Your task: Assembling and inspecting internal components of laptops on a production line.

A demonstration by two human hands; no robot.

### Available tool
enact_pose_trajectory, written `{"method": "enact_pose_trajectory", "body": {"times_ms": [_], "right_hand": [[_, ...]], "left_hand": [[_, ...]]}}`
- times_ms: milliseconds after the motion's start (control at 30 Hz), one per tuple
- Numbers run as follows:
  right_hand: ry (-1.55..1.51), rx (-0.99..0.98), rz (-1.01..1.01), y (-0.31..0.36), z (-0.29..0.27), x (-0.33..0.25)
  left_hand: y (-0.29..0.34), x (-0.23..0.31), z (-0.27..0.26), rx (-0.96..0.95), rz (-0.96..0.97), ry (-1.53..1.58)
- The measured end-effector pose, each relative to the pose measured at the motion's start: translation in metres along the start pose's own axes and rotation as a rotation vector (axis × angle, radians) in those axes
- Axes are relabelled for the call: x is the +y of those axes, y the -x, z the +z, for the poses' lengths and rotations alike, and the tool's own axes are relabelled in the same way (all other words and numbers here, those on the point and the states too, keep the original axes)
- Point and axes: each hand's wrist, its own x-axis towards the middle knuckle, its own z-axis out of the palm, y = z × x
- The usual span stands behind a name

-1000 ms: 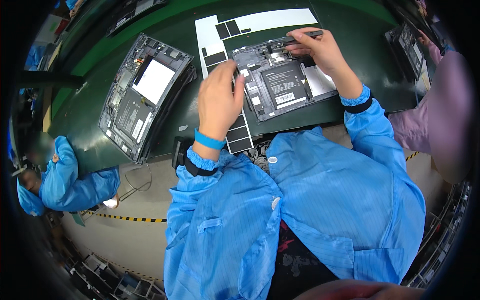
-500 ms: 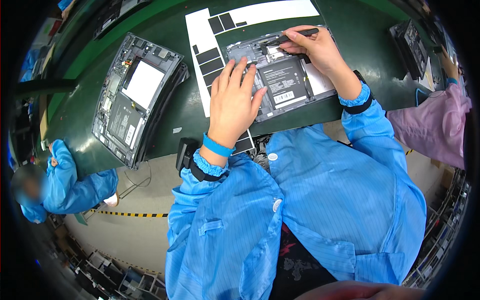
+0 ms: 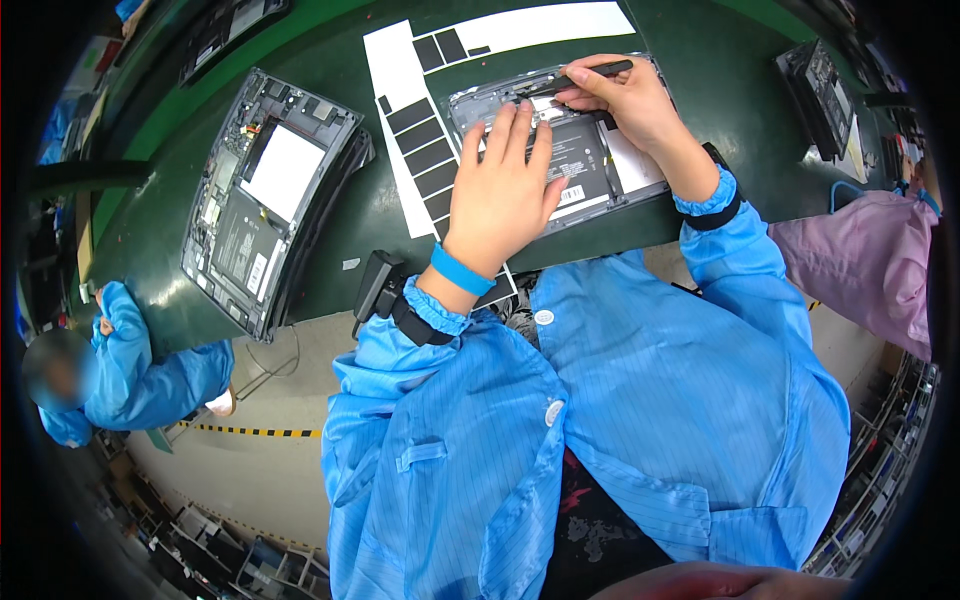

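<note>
An opened tablet lies back-side up on the green bench, its dark battery and boards showing. My left hand rests flat on its near left part, fingers spread over the battery. My right hand grips a thin black tool and holds its tip at the tablet's far edge. Both arms wear blue sleeves, with a blue band on my left wrist.
A white sheet of black rectangular stickers lies left of the tablet. A stack of opened tablets sits further left. Another device is at the right by a person in pink. A person in blue is lower left.
My left hand has slid right from the sticker sheet onto the tablet and now lies flat on it. My right hand stays at the far edge with the tool.
</note>
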Motion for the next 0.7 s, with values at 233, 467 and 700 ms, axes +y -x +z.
{"method": "enact_pose_trajectory", "body": {"times_ms": [233,467,700], "right_hand": [[0.025,0.012,-0.051,0.000,0.004,0.003],[0.006,0.058,-0.060,0.002,0.014,-0.012],[0.143,-0.120,-0.156,-0.051,0.104,-0.026]], "left_hand": [[-0.007,-0.002,-0.001,-0.031,0.028,-0.075],[-0.010,-0.012,-0.009,0.149,-0.136,0.069],[0.024,-0.049,-0.011,0.218,-0.477,-0.030]]}}
